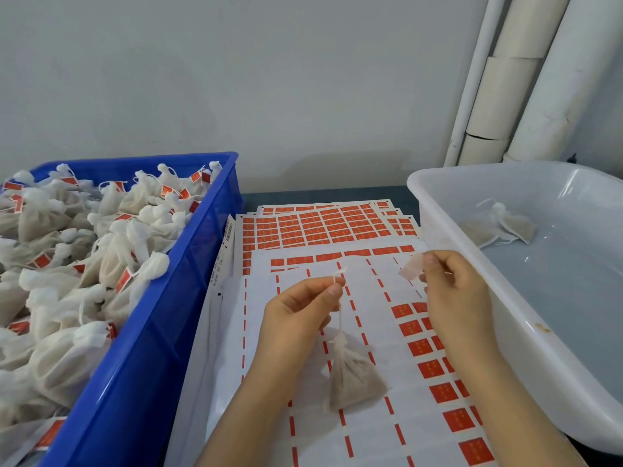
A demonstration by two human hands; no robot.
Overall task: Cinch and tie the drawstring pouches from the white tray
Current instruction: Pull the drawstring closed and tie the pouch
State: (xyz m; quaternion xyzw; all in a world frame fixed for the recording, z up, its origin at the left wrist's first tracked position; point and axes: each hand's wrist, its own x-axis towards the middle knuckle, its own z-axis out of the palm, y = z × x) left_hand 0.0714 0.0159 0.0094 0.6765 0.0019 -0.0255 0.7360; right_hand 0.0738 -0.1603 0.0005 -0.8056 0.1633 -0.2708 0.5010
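Left hand (296, 311) pinches the string (340, 311) between thumb and forefinger. The pouch (354, 375) hangs from it, neck already gathered, low over the sticker sheets (320, 227) on the table; can't tell if its base touches them.

Right hand (455, 291) pinches a peeled label (412, 267), pale side towards the camera.

Key geometry: the string runs close to vertical, pouch at the bottom, pinch at the top, with a short knotted tail sticking up above the left fingertips. The label sits to the right of that tail and slightly higher, clearly apart. My read is that the next move is the right hand travelling left to meet the tail while the left hand keeps the string taut. The right hand is the mover; the left is the fixture.

Risk: the tail is short and floppy, so the label could fold onto itself or catch a fingertip.

The white tray (526, 348) on the right has two pouches (499, 224) left, near its far end. The blue crate (151, 332) on the left is heaped with labelled ones, so the batch looks nearly done.
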